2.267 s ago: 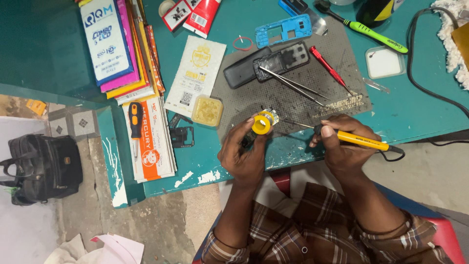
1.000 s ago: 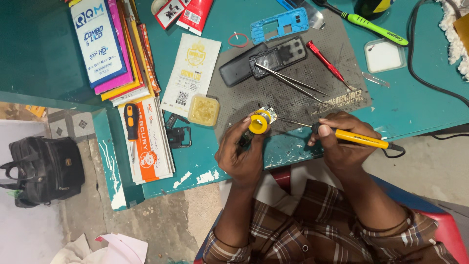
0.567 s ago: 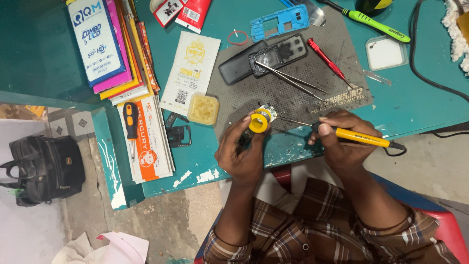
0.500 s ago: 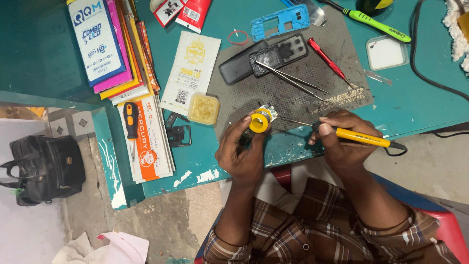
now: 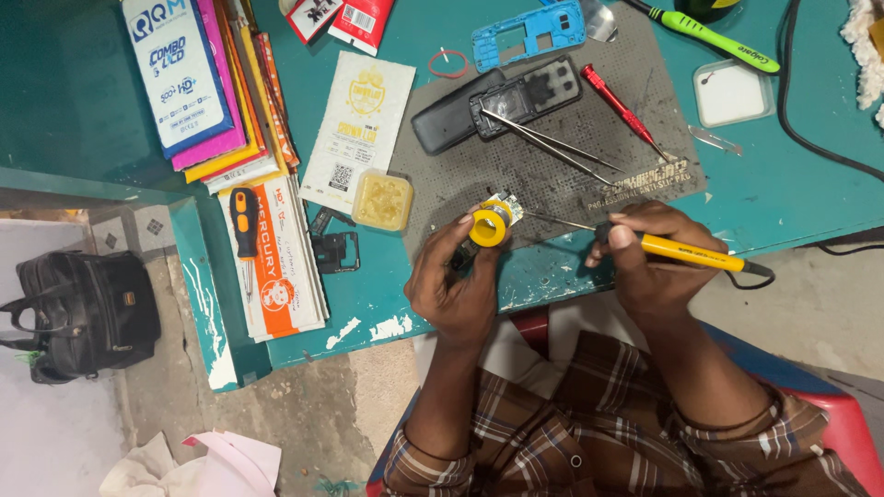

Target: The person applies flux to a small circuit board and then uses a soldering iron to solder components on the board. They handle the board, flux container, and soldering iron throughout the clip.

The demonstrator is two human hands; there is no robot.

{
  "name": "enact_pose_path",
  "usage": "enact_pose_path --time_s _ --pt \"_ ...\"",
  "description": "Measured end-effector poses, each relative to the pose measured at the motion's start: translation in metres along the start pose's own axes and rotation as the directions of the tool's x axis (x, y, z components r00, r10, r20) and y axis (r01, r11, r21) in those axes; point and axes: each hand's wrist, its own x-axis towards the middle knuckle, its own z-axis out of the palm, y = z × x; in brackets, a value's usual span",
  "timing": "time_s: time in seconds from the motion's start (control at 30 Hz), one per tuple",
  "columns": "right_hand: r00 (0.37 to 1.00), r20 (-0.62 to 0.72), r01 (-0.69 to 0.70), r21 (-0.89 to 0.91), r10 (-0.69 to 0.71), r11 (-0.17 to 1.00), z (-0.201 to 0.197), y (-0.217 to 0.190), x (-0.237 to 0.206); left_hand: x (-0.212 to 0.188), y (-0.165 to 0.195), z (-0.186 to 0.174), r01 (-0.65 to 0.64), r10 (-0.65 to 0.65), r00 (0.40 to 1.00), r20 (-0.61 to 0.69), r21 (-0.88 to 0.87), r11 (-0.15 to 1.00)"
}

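My left hand (image 5: 458, 285) holds a small circuit board with a round yellow part (image 5: 490, 224) just above the near edge of the teal table (image 5: 810, 198). My right hand (image 5: 652, 260) grips a yellow-handled soldering iron (image 5: 686, 253); its thin metal tip points left and reaches the board. A dark grey work mat (image 5: 562, 175) lies just beyond both hands. On it rest a black phone body (image 5: 497, 101), metal tweezers (image 5: 552, 147) and a red screwdriver (image 5: 622, 106).
A blue phone frame (image 5: 528, 32), a green screwdriver (image 5: 714, 37) and a white lidded box (image 5: 734, 92) lie at the far side. Stacked packets (image 5: 212, 92), an orange screwdriver (image 5: 244, 221) and a yellow paste tub (image 5: 382, 201) sit left. A black bag (image 5: 83, 313) stands on the floor.
Both hands stay in nearly the same place; the iron's tip remains against the board. Only the camera view has shifted slightly.
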Motion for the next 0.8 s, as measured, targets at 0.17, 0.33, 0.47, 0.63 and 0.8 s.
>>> enact_pose_path --time_s 0.17,0.33,0.47,0.63,0.8 --pt "0.984 -0.111 -0.107 0.257 0.139 0.961 -0.004 0.012 -0.002 -0.006 -0.007 -0.001 -0.001 0.001 1.0 -0.005 -0.012 1.0" --pt "0.972 -0.139 -0.136 0.317 0.188 0.939 -0.009 0.02 -0.004 -0.01 -0.013 -0.003 0.067 -0.074 0.997 -0.037 -0.153 0.986" --pt "0.97 -0.124 -0.156 0.335 0.207 0.929 -0.013 0.021 -0.007 0.029 -0.014 -0.035 0.026 -0.019 0.969 -0.246 0.028 0.999" --pt "0.975 -0.123 -0.136 0.32 0.183 0.938 -0.015 0.024 -0.007 0.123 -0.044 -0.085 0.148 -0.15 0.989 0.003 0.137 0.979" --pt "0.975 -0.122 -0.136 0.329 0.185 0.934 -0.015 0.027 -0.006 0.161 -0.086 -0.083 0.202 -0.264 0.943 0.201 0.283 0.938"
